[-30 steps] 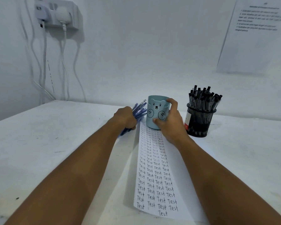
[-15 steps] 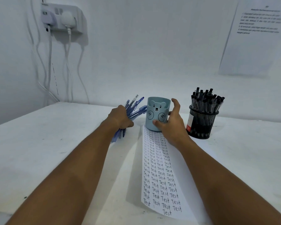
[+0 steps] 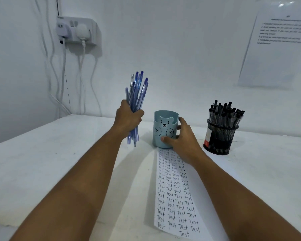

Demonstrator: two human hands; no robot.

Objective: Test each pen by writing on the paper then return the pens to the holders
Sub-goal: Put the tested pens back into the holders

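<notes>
My left hand [image 3: 129,118] grips a bundle of several blue pens [image 3: 136,91], held upright in the air just left of the light blue bear holder [image 3: 163,126]. The holder stands on the far end of the paper [image 3: 176,193], which is covered with rows of the word "Test". My right hand [image 3: 180,139] holds the holder's right side, thumb across its front. A black mesh holder [image 3: 220,137] full of black pens [image 3: 225,113] stands to the right.
The white table [image 3: 42,162] meets a white wall at the back. A wall socket [image 3: 76,30] with plugs and hanging cables is up left. A printed sheet [image 3: 276,47] is fixed to the wall at right.
My left hand has lifted the blue pen bundle off the table and turned it upright beside the bear holder. My right hand has stayed on the holder.
</notes>
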